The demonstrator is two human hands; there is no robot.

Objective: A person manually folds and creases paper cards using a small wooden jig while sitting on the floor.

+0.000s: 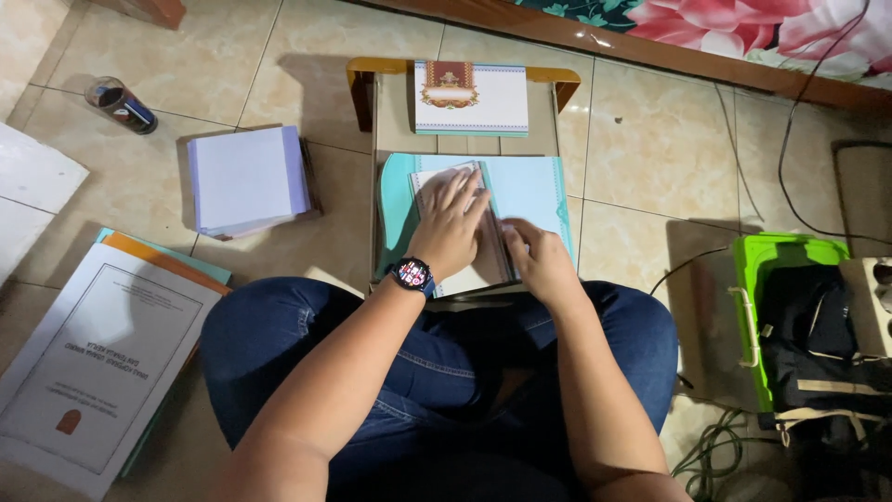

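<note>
head cam | faces steeply down | close above lap, floor

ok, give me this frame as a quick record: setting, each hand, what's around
setting: person sits cross-legged on tiled floor, low wooden stand in front
left hand: flat on a white booklet, watch on wrist
right hand: at the booklet's right edge, fingers curled on it
under booklet: teal cover
top of stand: bordered card stack
left: lilac paper stack, printed sheets, small jar
right: green crate with dark bag, cables
</note>
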